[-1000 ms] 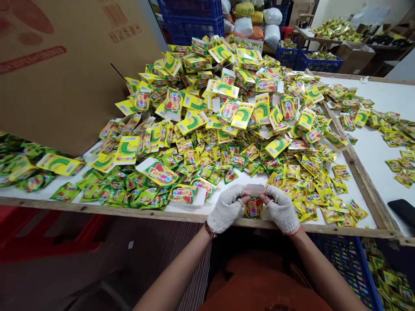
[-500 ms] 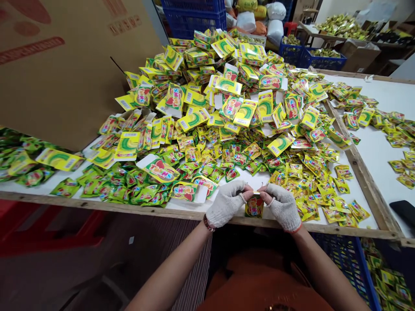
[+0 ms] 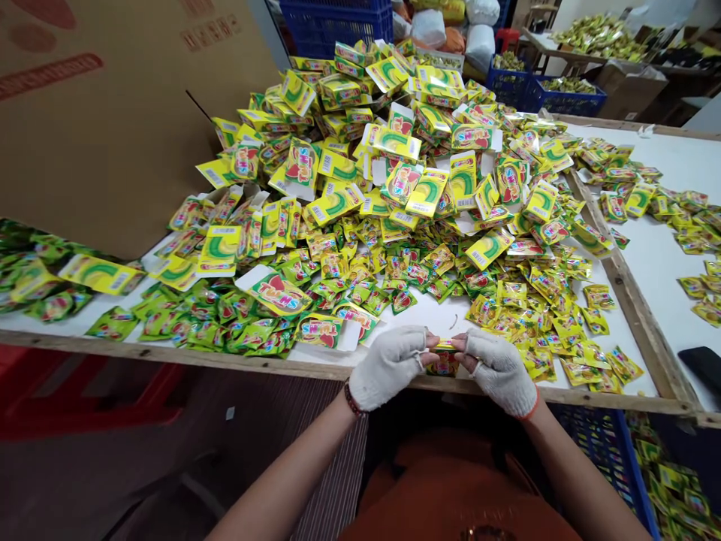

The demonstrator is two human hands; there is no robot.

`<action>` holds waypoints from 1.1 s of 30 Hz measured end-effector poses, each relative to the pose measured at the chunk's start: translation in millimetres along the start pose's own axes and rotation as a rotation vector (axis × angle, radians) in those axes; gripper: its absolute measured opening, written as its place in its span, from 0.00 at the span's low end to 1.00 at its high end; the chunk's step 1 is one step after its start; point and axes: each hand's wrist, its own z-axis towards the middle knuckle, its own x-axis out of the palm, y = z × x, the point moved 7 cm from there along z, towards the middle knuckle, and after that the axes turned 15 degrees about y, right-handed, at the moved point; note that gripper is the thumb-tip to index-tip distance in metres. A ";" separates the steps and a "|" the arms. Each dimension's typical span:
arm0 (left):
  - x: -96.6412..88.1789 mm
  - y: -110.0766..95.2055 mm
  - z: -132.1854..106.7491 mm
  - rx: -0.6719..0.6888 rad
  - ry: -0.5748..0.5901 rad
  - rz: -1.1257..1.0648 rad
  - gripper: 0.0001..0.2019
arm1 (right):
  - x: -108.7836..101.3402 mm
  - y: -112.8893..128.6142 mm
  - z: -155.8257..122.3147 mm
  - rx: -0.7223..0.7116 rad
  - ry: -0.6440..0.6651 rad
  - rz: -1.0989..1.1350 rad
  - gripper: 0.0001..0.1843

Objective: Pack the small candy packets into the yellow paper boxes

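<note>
Both hands wear white knitted gloves with bare fingertips. At the table's front edge, my left hand (image 3: 388, 366) grips the left side of a small candy box (image 3: 443, 364) with closed fingers. My right hand (image 3: 502, 370) pinches the same box from the other side, fingertips at its top. The box stands between them, its red and yellow printed front facing me; my fingers cover part of it. Green candy packets (image 3: 248, 330) lie to the left of my hands, yellow candy packets (image 3: 568, 330) to the right. An open-flapped box (image 3: 318, 331) rests beyond my left hand.
A big heap of yellow-green boxes (image 3: 349, 199) rises at the middle of the table. A large cardboard carton (image 3: 113, 135) stands at the left. A wooden strip (image 3: 631, 300) divides the white tabletop at right. Below are a red stool (image 3: 129, 406) and a blue crate (image 3: 625, 466).
Both hands have come down slightly over the box, and their fingers now cover more of its front. My wrists have spread a little wider apart.
</note>
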 end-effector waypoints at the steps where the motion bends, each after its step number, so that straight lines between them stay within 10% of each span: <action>1: 2.8 -3.5 -1.2 0.044 -0.003 0.056 0.10 | 1.8 -1.0 -2.3 0.009 0.002 -0.028 0.13; 8: 16.4 14.1 0.1 -0.064 -0.020 -0.043 0.06 | 9.7 -6.3 -2.0 0.091 0.034 -0.086 0.15; 16: 2.4 37.4 -0.3 -0.235 -0.504 -0.919 0.28 | 9.1 -28.7 -24.9 0.275 -0.397 0.419 0.22; 25: 32.2 0.9 -1.6 -0.227 -0.353 -1.152 0.37 | 13.1 -5.6 -24.9 0.048 -0.307 -0.118 0.22; 33: 41.7 8.7 -2.9 -0.319 -0.320 -1.226 0.25 | 17.8 -13.4 -26.3 0.025 -0.104 -0.107 0.26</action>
